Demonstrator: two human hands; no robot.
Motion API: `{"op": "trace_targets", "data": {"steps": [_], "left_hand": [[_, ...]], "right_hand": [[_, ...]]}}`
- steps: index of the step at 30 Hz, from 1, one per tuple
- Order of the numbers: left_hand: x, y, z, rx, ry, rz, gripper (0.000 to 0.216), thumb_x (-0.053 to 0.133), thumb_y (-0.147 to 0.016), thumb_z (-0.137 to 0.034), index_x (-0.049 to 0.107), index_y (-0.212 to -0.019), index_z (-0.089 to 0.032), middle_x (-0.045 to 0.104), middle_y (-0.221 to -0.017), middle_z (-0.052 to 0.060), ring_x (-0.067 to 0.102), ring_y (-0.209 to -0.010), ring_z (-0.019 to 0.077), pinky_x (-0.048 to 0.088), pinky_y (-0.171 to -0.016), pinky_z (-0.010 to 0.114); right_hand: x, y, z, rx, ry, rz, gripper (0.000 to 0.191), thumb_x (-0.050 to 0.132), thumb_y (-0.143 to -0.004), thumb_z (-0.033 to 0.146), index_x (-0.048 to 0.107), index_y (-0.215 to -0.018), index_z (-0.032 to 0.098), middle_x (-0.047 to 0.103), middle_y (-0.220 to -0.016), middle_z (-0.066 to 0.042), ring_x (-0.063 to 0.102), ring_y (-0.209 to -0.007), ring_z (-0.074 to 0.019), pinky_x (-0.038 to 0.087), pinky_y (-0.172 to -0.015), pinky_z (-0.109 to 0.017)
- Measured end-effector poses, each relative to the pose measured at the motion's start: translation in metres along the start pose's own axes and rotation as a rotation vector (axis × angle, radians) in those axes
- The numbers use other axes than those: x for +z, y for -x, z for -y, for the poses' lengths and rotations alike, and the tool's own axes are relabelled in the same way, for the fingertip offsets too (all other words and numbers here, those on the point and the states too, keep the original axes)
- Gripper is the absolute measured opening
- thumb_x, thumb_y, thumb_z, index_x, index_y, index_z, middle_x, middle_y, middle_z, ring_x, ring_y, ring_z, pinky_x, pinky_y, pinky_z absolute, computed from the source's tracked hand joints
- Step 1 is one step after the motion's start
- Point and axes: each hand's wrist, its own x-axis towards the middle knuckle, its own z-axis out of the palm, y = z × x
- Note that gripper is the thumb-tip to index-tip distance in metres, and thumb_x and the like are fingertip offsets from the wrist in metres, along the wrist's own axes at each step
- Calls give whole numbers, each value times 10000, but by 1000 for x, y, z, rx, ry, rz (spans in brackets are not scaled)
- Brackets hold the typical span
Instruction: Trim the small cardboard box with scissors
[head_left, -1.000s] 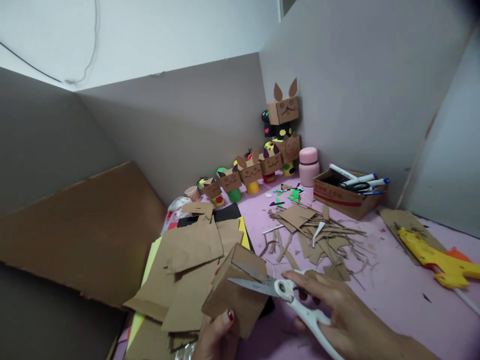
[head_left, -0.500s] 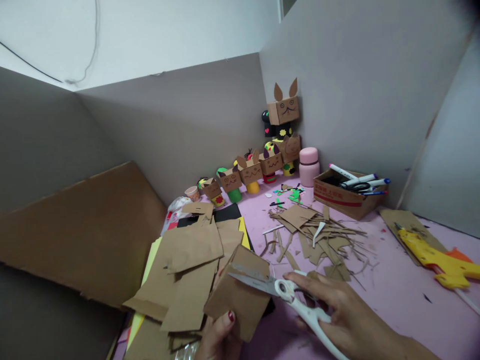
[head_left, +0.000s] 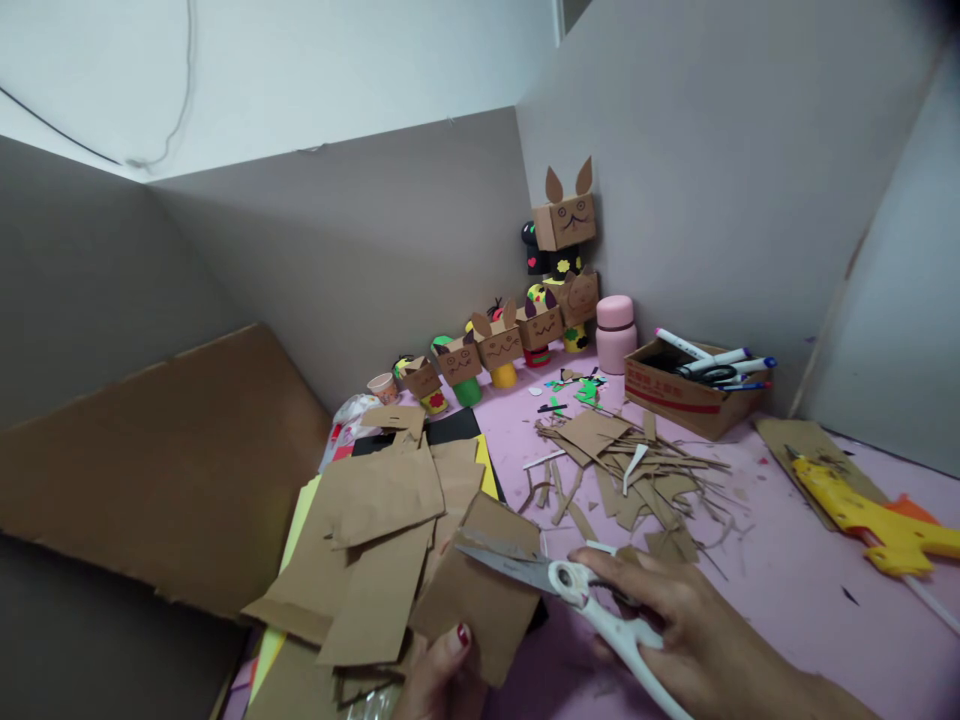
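Observation:
My left hand point(head_left: 442, 675) grips a roughly square piece of brown cardboard point(head_left: 484, 610) from below, thumb on its face and the other fingers mostly behind it. White-handled scissors point(head_left: 576, 584) are in my right hand point(head_left: 686, 620), its fingers wrapped in the handles. Their blades lie across the upper part of the cardboard, pointing left. Whether the edge between the blades is cut cannot be made out. Just left of my left hand, flat cardboard sheets point(head_left: 386, 500) overlap in a loose pile.
Cardboard scraps and strips point(head_left: 596, 435) lie beyond my hands. Cardboard animal figures point(head_left: 499, 345) line the back, beside a pink flask point(head_left: 616, 335). A box of markers point(head_left: 675, 395) stands right of it. A yellow glue gun point(head_left: 855, 505) lies at the right; a large cardboard panel point(head_left: 172, 470) leans left.
The view has shifted very slightly. Both hands, the cardboard and the scissors keep almost the same position, with the blades still across the piece.

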Motion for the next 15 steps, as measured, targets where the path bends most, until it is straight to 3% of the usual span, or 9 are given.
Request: {"op": "trace_targets", "data": {"steps": [15], "left_hand": [[-2, 0, -2, -25, -16, 49, 609, 797, -639, -260, 602, -1215, -297, 775, -966, 25, 629, -1084, 250, 379, -1046, 352]], "right_hand": [[-1, -1, 1, -13, -20, 32, 307, 642, -793, 288, 628, -1091, 217, 640, -788, -39, 581, -709, -187, 449, -638, -285]]}}
